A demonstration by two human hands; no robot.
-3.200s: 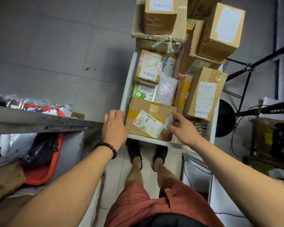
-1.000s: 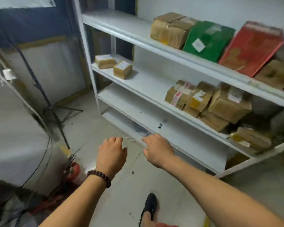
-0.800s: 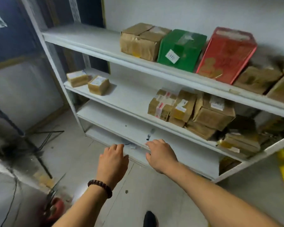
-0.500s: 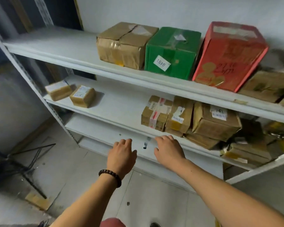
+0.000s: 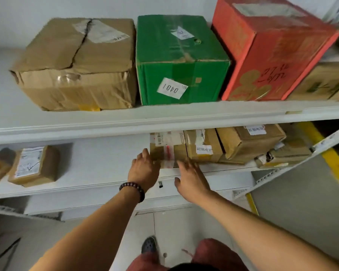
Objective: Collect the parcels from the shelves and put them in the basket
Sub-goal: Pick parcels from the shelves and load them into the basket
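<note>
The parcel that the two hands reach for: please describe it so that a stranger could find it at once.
Look at the white shelving, on the shelf under the green box. A row of brown parcels stands there; take the leftmost parcel, just beyond the left hand and right hand. Only it has a red-and-white tape strip down its front.

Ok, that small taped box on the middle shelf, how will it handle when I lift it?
The small box looks like stiff cardboard, so it probably keeps its shape. Its glossy tape may feel a bit slick. It sits against the next box, so that one might shift.
</note>
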